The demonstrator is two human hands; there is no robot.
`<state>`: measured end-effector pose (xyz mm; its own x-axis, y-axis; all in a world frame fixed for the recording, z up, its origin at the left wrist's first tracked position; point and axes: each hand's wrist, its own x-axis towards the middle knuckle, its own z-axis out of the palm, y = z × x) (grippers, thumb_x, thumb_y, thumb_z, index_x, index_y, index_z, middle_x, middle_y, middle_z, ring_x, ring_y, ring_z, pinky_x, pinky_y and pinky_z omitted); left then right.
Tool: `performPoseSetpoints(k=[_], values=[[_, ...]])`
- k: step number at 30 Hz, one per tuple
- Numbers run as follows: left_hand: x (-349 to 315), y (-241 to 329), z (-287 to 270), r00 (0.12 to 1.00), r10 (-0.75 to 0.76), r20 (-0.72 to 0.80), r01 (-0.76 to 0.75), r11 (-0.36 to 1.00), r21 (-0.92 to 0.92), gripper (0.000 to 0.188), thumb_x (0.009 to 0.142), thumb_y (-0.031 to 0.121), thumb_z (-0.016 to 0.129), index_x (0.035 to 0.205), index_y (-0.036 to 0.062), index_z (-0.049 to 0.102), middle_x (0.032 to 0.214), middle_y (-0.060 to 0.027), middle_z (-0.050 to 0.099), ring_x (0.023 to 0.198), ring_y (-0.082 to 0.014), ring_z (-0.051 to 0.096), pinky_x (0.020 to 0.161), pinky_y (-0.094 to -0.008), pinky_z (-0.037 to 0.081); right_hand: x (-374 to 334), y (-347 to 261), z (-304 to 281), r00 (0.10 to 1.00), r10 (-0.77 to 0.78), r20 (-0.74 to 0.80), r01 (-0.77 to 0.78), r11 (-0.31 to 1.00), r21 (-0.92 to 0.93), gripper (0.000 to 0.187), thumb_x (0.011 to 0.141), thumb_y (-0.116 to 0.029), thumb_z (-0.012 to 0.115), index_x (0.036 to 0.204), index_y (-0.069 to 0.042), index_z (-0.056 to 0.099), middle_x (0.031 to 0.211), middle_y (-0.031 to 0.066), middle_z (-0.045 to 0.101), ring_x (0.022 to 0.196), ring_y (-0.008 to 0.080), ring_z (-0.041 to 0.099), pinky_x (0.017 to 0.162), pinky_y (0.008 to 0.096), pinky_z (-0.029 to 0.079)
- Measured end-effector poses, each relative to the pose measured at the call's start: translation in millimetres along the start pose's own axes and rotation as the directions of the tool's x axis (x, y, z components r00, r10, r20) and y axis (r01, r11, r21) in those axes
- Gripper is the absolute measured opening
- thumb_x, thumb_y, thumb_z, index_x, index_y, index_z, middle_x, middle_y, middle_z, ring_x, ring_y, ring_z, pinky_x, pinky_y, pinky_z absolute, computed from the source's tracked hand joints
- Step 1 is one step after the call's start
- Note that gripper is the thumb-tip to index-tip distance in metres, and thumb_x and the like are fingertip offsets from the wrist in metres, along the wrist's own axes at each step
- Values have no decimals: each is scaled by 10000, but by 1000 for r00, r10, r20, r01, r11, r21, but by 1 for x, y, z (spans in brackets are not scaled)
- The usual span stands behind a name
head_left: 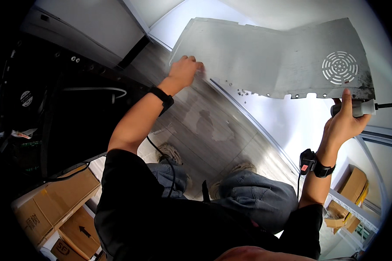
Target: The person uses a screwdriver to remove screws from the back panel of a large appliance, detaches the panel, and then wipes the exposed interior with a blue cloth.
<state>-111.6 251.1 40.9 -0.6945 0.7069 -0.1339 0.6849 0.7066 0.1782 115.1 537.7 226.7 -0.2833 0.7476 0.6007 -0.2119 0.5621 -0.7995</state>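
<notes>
A wide grey metal panel (265, 58) with a round pattern of vent slots stretches across the far side, notched along its near edge. At its near left corner my left hand (185, 70) is closed, fingers curled over the edge; the fingertips are partly hidden. My right hand (348, 119) wraps round a screwdriver (360, 108) with a grey and black handle, its dark shaft pointing right. One finger of that hand reaches up to the panel's near right edge. Several small screws (244, 92) lie by the panel's near edge on the white tabletop (287, 122).
To the left stands a large black cabinet (82, 117) with a white cable in it. Cardboard boxes (56, 200) are stacked at lower left, and another carton (353, 189) sits on a white rack at lower right. Wood-look flooring (204, 126) shows between.
</notes>
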Motion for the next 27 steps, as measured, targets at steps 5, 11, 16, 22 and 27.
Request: performPoseSetpoints(k=[5,11,16,22,27], values=[[26,-16,9,946,-207,-248,185,976,-111,362,758,-25,597,1087,122,637,1098,-113,571,950,-328,615,775,-412,533,-13,-1,19,994,-100,48,102,994,-37,398,792,-40,733,1024,-37,409,882,81,549,652,102,581,564,224,520],[37,-11,33,916,-277,-290,205,945,-255,325,817,55,609,1140,60,580,1149,-175,529,1003,-355,575,833,-430,503,-37,29,41,979,-147,139,168,973,-156,483,785,-37,731,1119,8,383,1069,116,432,942,172,515,778,281,479],[49,-37,62,834,-314,-454,179,932,-314,331,793,73,627,1114,24,559,1166,-207,507,1084,-383,514,900,-439,466,-58,42,74,960,-210,186,239,959,-152,515,798,-30,721,1145,11,343,1096,137,417,916,162,539,670,260,515],[52,-62,52,880,-378,-287,341,925,-169,353,757,59,614,1105,20,569,1168,-199,512,1081,-393,505,911,-431,460,-85,64,97,961,-158,227,208,954,-216,636,778,-113,755,1217,38,321,1148,147,390,1057,217,458,927,334,380],[51,-66,46,886,-393,-247,363,918,-158,391,747,78,620,1130,26,565,1185,-178,507,1091,-377,500,932,-421,449,-87,78,95,972,-94,216,141,966,-216,622,780,-103,752,1205,45,322,1161,151,378,1082,217,437,952,338,361]])
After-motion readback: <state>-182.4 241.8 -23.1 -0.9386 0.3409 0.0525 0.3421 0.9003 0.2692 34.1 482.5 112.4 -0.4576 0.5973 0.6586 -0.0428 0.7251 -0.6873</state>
